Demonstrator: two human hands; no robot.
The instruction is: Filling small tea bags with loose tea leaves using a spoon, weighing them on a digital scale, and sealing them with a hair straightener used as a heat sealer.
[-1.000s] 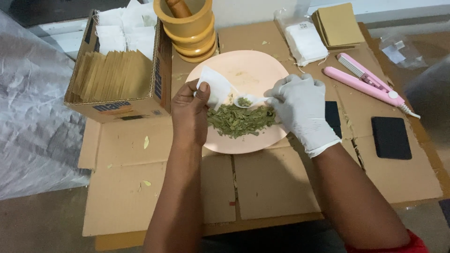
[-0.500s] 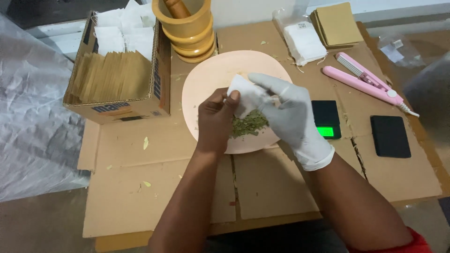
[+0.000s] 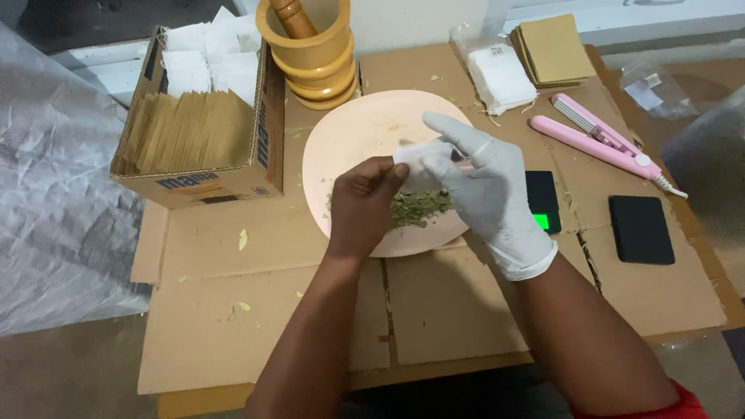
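Observation:
My bare left hand [image 3: 363,203] and my right hand [image 3: 483,194], in a white glove, together hold a small white paper sachet [image 3: 417,159] above a pale pink plate [image 3: 353,140]. A heap of dried green leaf pieces [image 3: 415,209] lies on the plate just under the hands. The sachet's lower part is hidden behind my fingers.
A cardboard box [image 3: 203,128] of brown and white sachets stands at the left, a yellow mortar with pestle [image 3: 310,46] behind the plate. To the right lie a bag of white sachets [image 3: 500,77], brown envelopes [image 3: 552,48], a pink heat sealer [image 3: 601,141], a small scale [image 3: 542,202] and a black pad [image 3: 640,229].
Both hands lifted the sachet off the plate and drew together over the leaf heap. The scale's display lit green.

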